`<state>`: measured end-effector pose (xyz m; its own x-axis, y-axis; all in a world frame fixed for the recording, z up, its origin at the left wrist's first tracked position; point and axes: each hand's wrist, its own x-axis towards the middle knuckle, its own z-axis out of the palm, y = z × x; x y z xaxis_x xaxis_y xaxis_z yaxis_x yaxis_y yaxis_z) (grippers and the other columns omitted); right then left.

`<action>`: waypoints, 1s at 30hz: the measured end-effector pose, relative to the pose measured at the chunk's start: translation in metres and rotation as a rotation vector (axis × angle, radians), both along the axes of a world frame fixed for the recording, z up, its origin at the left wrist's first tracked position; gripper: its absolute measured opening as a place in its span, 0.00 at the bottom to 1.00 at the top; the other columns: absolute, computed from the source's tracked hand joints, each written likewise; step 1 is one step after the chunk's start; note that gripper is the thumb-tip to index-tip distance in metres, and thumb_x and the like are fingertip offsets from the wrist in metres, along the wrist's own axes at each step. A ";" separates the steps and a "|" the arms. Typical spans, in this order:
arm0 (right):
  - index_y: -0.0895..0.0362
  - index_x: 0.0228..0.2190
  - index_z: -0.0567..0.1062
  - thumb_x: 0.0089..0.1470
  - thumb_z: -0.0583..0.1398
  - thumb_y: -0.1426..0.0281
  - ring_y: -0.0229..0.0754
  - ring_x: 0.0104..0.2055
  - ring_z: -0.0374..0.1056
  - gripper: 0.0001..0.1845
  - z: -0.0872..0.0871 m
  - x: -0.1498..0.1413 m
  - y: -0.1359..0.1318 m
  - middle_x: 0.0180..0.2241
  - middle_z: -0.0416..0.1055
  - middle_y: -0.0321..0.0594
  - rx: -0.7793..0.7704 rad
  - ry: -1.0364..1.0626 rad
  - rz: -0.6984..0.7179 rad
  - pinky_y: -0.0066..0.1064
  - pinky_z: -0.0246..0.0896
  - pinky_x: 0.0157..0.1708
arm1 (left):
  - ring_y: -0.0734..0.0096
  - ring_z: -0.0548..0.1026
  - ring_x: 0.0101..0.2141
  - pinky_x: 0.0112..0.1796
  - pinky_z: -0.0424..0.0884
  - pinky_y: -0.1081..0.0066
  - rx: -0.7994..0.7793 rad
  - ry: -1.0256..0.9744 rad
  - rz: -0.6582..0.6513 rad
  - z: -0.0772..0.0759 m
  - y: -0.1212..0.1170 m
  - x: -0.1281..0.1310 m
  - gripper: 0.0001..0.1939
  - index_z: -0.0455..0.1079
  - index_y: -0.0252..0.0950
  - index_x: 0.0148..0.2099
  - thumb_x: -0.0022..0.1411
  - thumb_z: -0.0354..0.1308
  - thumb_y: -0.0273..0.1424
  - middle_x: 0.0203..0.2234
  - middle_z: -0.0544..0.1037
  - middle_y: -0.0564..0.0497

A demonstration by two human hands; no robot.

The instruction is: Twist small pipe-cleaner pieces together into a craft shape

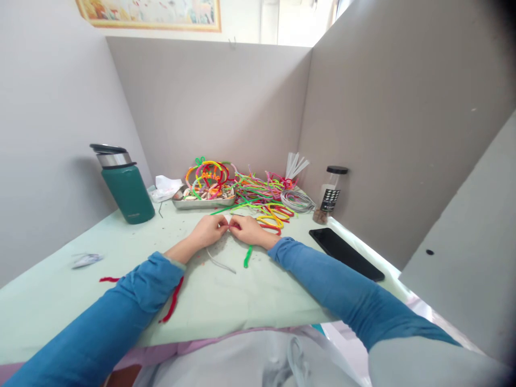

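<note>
Over the middle of the table, my left hand point(208, 231) and my right hand point(246, 230) meet fingertip to fingertip, both closed in a pinch. A small reddish bit shows between them, too small to name. Below my left hand lies a thin grey wire point(221, 263). A short green pipe cleaner point(248, 257) rests just under my right wrist. Red pipe cleaner pieces point(172, 303) lie by my left forearm, which partly hides them. Beyond my right hand are looped yellow and red pipe cleaners point(271, 220).
A metal tray point(205, 204) holds shells and bent pipe cleaners, beside a heap of colourful pipe cleaners point(258, 188). Coiled grey wire point(297, 201), a clear jar point(328, 196) and a black phone point(346, 253) sit right. A green bottle point(129, 194) stands left. Grey partitions point(209, 102) surround the table.
</note>
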<state>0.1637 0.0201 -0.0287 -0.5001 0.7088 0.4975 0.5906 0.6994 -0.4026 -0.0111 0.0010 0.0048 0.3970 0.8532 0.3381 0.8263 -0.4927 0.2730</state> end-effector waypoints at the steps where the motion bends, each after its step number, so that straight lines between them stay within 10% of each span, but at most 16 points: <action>1: 0.58 0.31 0.71 0.53 0.56 0.70 0.36 0.29 0.62 0.05 0.000 0.000 0.000 0.28 0.70 0.37 0.001 0.002 0.002 0.26 0.51 0.30 | 0.70 0.71 0.27 0.29 0.59 0.73 0.001 -0.001 0.000 0.000 0.000 0.000 0.12 0.74 0.34 0.34 0.56 0.51 0.33 0.27 0.78 0.49; 30: 0.58 0.31 0.72 0.53 0.56 0.71 0.35 0.28 0.60 0.05 -0.005 0.002 0.003 0.26 0.70 0.36 0.036 0.080 0.035 0.26 0.49 0.29 | 0.80 0.60 0.12 0.18 0.54 0.77 -0.441 -0.548 -0.055 -0.003 0.003 -0.001 0.11 0.68 0.33 0.30 0.52 0.57 0.37 0.08 0.65 0.59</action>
